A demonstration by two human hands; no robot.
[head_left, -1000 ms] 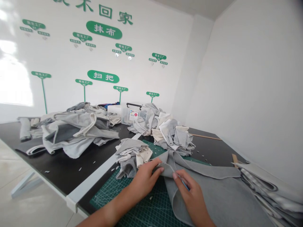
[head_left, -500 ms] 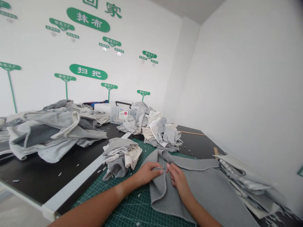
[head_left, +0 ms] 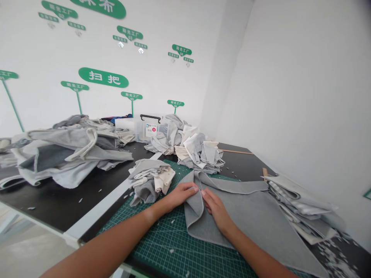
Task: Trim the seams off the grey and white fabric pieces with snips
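Note:
A large grey cloth (head_left: 255, 220) lies on the green cutting mat (head_left: 162, 247), its left edge folded up in a ridge. My left hand (head_left: 181, 193) pinches that folded edge from the left, fingers closed on the fabric. My right hand (head_left: 216, 206) presses on the cloth just right of the fold, fingers bunched at the same spot; whether it holds a small tool is hidden. The two hands almost touch at the fold.
A small pile of cut grey and cream pieces (head_left: 150, 183) sits left of my hands. A bigger heap (head_left: 197, 152) lies behind, a large pile (head_left: 69, 150) on the black table at left, a clear plastic box (head_left: 147, 131) by the wall, stacked cloths (head_left: 301, 204) at right.
The view has swung right and down. My hands have stayed together at the cloth's folded edge; the blue-handled thing seen in my right hand earlier no longer shows.

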